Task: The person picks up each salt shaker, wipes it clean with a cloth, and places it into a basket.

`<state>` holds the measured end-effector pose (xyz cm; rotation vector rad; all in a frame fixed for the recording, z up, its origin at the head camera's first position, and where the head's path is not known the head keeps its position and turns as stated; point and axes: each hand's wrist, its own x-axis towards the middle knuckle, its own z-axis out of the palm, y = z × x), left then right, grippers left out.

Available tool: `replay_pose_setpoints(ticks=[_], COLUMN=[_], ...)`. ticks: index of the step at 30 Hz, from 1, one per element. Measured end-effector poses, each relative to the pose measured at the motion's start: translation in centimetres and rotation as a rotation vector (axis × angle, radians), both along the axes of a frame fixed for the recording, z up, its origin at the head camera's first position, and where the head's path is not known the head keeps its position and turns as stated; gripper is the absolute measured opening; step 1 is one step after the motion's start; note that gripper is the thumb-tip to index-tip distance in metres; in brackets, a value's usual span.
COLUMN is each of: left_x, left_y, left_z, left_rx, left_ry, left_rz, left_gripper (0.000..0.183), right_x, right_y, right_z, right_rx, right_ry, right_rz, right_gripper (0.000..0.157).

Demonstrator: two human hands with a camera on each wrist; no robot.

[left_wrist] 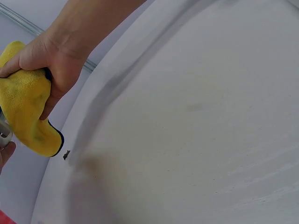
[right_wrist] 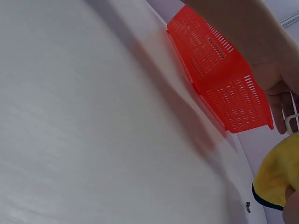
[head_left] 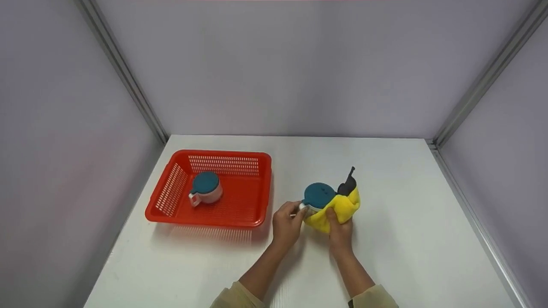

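Both hands hold a small handled jar with a teal lid (head_left: 319,195) up over the white table. My left hand (head_left: 286,224) pinches its white handle (right_wrist: 290,122) between thumb and fingers. From the right, my right hand (head_left: 341,229) grips a yellow cloth (head_left: 345,208) wrapped around the jar's side, thumb pressed on the front. The cloth has a dark edge, and a dark grey part (head_left: 347,186) of it sticks up beyond the lid. Most of the jar's body is hidden by the cloth. In the left wrist view the right hand (left_wrist: 58,60) clasps the bunched cloth.
A red plastic basket (head_left: 239,220) with slotted walls stands on the table to the left. Inside it sits a second jar (head_left: 206,188) with a teal lid and a handle. Pale panels with metal corner posts (head_left: 124,70) enclose the white table (head_left: 411,239).
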<state>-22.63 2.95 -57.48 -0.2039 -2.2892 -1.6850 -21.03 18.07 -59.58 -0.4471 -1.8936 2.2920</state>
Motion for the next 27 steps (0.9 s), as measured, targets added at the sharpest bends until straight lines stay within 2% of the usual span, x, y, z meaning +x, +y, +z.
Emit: replay_pose_setpoints(ticks=[6, 12, 18, 27], left_x=[0.1, 0.0, -0.2, -0.4], left_y=[-0.4, -0.7, -1.0, -1.6], left_z=[0.1, 0.2, 0.1, 0.1], left_rx=[0.020, 0.025, 0.041, 0.037], left_ry=[-0.001, -0.006, -0.031, -0.085], left_rz=[-0.029, -0.049, -0.073, -0.094], left_gripper=[0.017, 0.018, 0.019, 0.018], right_x=[-0.3, -0.7, -1.1, -1.4], right_y=[0.2, 0.4, 0.9, 1.9], right_z=[0.3, 0.4, 0.6, 1.0], right_rx=[-0.226, -0.364, -0.406, -0.439], right_ry=[0.007, 0.001, -0.024, -0.039], right_rz=[0.020, 0.020, 0.041, 0.154], right_gripper=[0.065, 0.061, 0.053, 0.052])
